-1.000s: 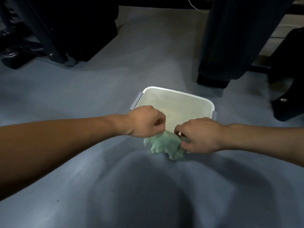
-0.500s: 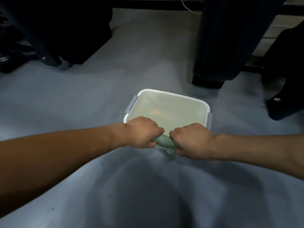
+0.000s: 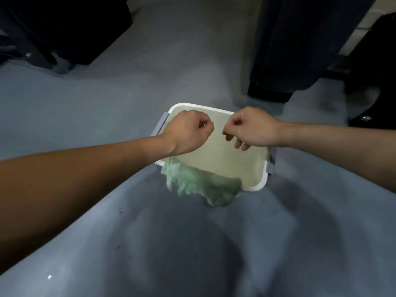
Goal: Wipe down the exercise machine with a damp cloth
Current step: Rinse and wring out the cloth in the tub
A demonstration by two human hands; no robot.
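The pale green cloth [image 3: 199, 183] hangs unfurled across the near rim of the white plastic tub [image 3: 262, 179], which stands on the grey floor. Its upper left end runs up under my left hand [image 3: 188, 131]. That hand is clenched in a fist over the tub's left side and grips this end. My right hand [image 3: 250, 127] hovers over the tub's right side, a little apart from the left, with its fingers loosely curled and nothing in them. The dark base of the exercise machine [image 3: 300, 50] rises just behind the tub.
More dark machine parts [image 3: 64, 28] stand at the back left, and a black foot [image 3: 372, 99] sits at the far right. Grey clip handles [image 3: 161, 123] stick out from the tub's sides. Grey floor, shadowed in places, lies in front of the tub.
Both hands rose from the near rim and moved apart over the tub. My right hand let go of the bunched cloth, which has unfurled and now hangs from my left hand.
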